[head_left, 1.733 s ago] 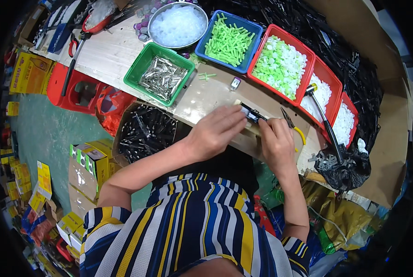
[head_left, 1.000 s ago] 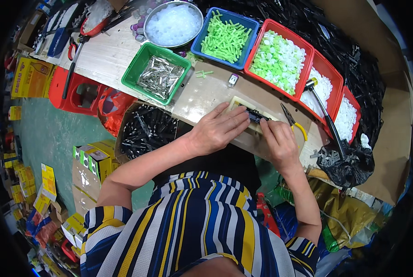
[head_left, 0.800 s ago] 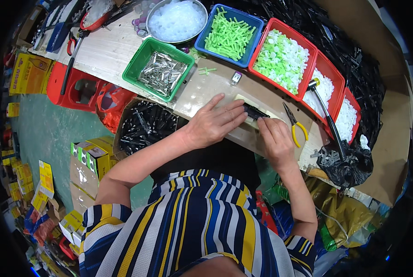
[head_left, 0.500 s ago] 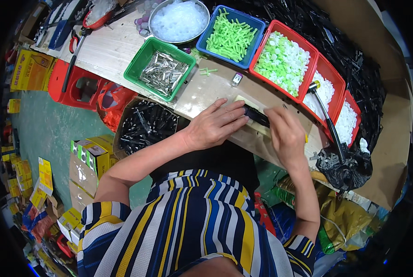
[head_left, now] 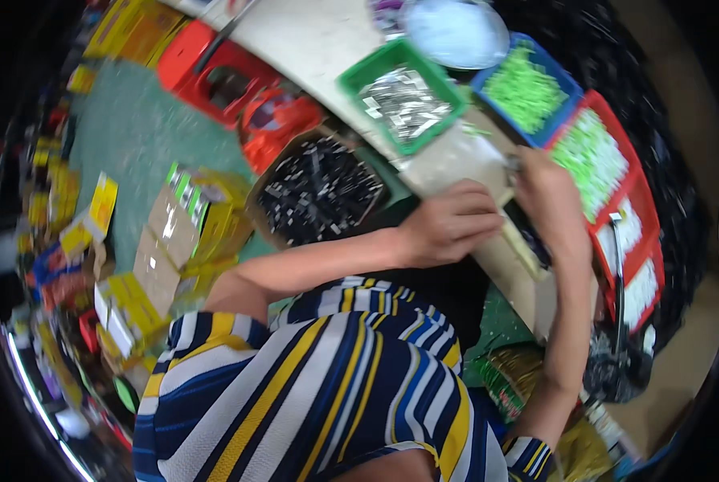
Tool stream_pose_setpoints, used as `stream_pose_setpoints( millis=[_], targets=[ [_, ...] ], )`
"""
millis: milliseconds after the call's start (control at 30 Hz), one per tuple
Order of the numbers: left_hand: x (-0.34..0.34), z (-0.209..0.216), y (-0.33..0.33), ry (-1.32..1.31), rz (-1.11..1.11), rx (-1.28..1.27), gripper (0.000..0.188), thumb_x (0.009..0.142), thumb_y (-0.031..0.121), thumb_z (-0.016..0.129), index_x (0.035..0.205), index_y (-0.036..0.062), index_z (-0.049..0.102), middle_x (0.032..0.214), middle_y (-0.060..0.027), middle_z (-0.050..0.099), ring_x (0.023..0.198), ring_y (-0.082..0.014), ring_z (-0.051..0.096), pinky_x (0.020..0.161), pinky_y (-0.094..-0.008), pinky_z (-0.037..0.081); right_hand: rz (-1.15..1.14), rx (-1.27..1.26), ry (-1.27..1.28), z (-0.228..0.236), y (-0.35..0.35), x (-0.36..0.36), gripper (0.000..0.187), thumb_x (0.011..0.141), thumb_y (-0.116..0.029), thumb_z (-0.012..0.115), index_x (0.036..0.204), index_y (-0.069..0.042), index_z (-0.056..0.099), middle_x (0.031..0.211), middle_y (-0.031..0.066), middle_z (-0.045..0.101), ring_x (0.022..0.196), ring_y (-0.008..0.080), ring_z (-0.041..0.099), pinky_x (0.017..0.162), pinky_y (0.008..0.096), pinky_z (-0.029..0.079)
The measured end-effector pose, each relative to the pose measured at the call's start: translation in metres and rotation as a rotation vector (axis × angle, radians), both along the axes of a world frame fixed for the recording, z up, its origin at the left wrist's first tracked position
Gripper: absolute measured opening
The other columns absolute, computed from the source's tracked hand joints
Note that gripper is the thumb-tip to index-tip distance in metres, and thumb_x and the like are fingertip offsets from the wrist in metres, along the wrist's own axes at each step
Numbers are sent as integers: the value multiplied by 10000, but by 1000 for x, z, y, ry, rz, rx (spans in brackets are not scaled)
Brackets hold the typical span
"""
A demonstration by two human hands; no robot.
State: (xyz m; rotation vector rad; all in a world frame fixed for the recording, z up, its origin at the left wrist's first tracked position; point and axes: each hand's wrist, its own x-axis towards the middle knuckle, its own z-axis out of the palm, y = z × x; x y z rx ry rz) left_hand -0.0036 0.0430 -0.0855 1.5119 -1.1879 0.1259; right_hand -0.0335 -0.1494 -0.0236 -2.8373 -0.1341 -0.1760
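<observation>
1. My left forearm (head_left: 327, 263) comes in from the lower left, bent at the elbow and nearly level.
2. The green tray (head_left: 424, 141) of metal pieces sits beyond it on the surface (head_left: 295, 40); since the earlier frames, everything appears turned and the trays lie farther right, as my view has swung.
3. My left hand (head_left: 453, 225) is curled, knuckles up, fingers together and pointing right at the block's near edge. Half a second ago it lay flatter, fingers spread over the black piece. I cannot tell whether it pinches anything.
4. The pale block (head_left: 522, 245) lies slantwise between my hands, with the black piece (head_left: 534, 233) along it, partly hidden by my right wrist.
5. My right hand (head_left: 548, 193) reaches past the block, back upward, fingertips bunched low; blur hides whether they grip something. Earlier it was at the black piece's right end.
6. My right forearm (head_left: 566, 321) rises steeply from the lower right, left of the red tray (head_left: 624, 153).
</observation>
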Motion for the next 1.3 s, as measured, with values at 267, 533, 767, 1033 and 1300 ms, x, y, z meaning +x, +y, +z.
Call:
stream_pose_setpoints(
  millis=[267,533,767,1033,1300],
  targets=[
    [-25,35,-5,1549,-310,-245,300,963,166,622,1162,-57,644,943,-72,690,799,-103,644,665,-229,508,-382,869,-39,29,33,-68,260,853,59,642,1109,43,596,978,60,620,828,92,588,681,203,439],
    [-24,27,-10,1573,-365,-201,246,921,126,670,1077,-63,678,900,-88,702,756,-104,653,639,-228,512,-318,330,-131,26,46,-88,239,826,31,684,1062,16,649,951,67,632,797,141,563,717,262,448],
    [-17,15,0,969,-44,-56,226,899,70,673,1099,-35,687,957,-45,688,825,-84,637,713,-213,518,-403,306,-166,11,39,-81,229,782,-2,727,1003,17,666,887,149,631,802,283,626,725,347,495],
    [-3,19,13,383,95,130,204,833,6,708,1037,-12,704,973,-117,675,773,-157,664,617,-253,520,-376,260,-156,4,33,-70,228,741,-30,753,949,15,670,859,133,620,789,300,609,698,383,475],
    [0,16,1,176,104,147,224,796,-6,721,1019,-3,697,959,-134,661,830,-250,662,666,-300,529,-348,191,-81,10,30,-62,216,712,-22,766,907,32,690,810,132,626,787,281,607,686,379,467]
  ],
)
